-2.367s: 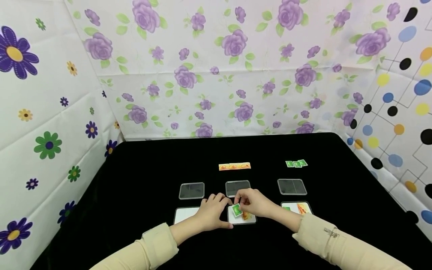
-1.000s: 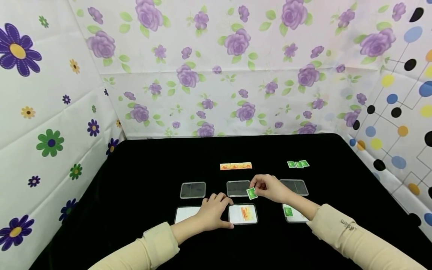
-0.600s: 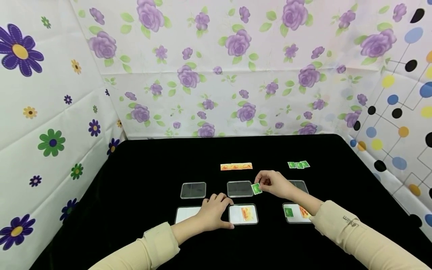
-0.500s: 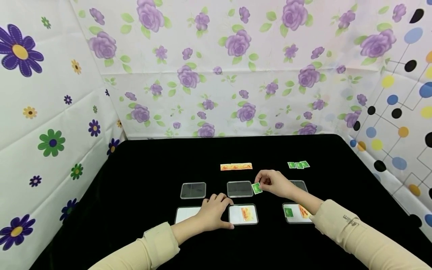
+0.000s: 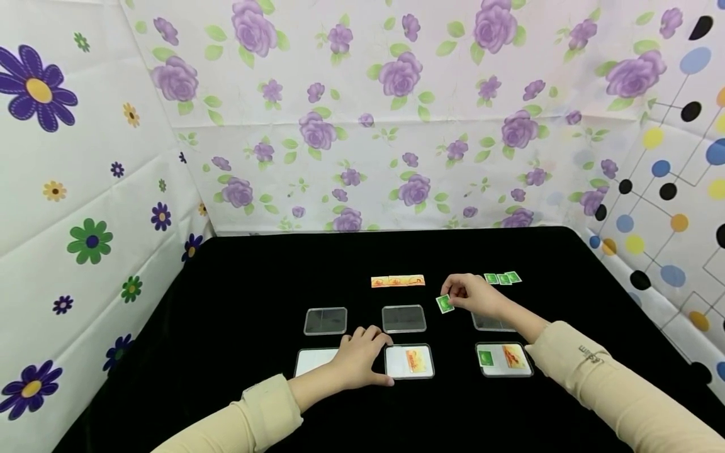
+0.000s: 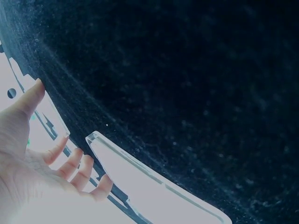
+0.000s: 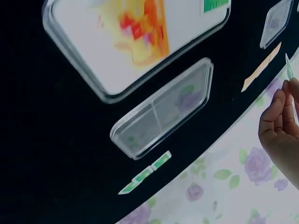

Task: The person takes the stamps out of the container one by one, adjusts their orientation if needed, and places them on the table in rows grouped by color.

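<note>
The right hand [image 5: 472,294] pinches a little green card [image 5: 445,304].
The card is at 1 o'clock from the middle white box [image 5: 396,363], which has an orange card [image 5: 416,361] on it. Three more green cards [image 5: 503,279] lie at 2 o'clock from the pinched one, and an orange strip [image 5: 398,281] at 10 o'clock. The left hand [image 5: 358,360] is spread loosely at the box's 9 o'clock side.

At my head one camera looks forward and down over the table [image 5: 255,283] from farthest off, while the left wrist's faces my left hand [image 5: 360,360] up close and the right wrist's looks aslant toward the curtain [image 7: 233,198], sharing with the head view my right hand [image 5: 474,294] and its card [image 5: 444,305].
</note>
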A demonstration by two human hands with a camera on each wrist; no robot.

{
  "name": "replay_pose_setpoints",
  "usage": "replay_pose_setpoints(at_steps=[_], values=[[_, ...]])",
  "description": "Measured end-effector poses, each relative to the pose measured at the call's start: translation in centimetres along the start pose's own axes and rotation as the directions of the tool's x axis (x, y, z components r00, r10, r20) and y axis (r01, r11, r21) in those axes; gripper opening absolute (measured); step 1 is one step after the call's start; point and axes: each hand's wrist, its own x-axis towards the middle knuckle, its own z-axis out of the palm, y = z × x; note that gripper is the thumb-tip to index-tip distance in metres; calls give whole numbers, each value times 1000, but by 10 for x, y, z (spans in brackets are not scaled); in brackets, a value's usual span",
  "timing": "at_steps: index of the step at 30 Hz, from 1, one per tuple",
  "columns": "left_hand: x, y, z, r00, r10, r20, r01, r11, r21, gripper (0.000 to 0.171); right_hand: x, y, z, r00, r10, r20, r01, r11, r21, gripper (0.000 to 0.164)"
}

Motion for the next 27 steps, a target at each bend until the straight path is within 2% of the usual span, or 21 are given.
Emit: replay_pose_setpoints(at_steps=[7,18,27], values=[[0,-1,1,1000,-4,5,4,1000,2,66,3,11,-11,1000,-11,-14,10,1000,-22,9],[1,-1,2,1000,-5,14,5,1000,-2,66,1,33,-30,998,29,-60,-31,999,-44,10],[0,0,1,1000,-7,12,7,1000,-8,66,4,48,-43,989,116,-88,-127,983,-133,10]])
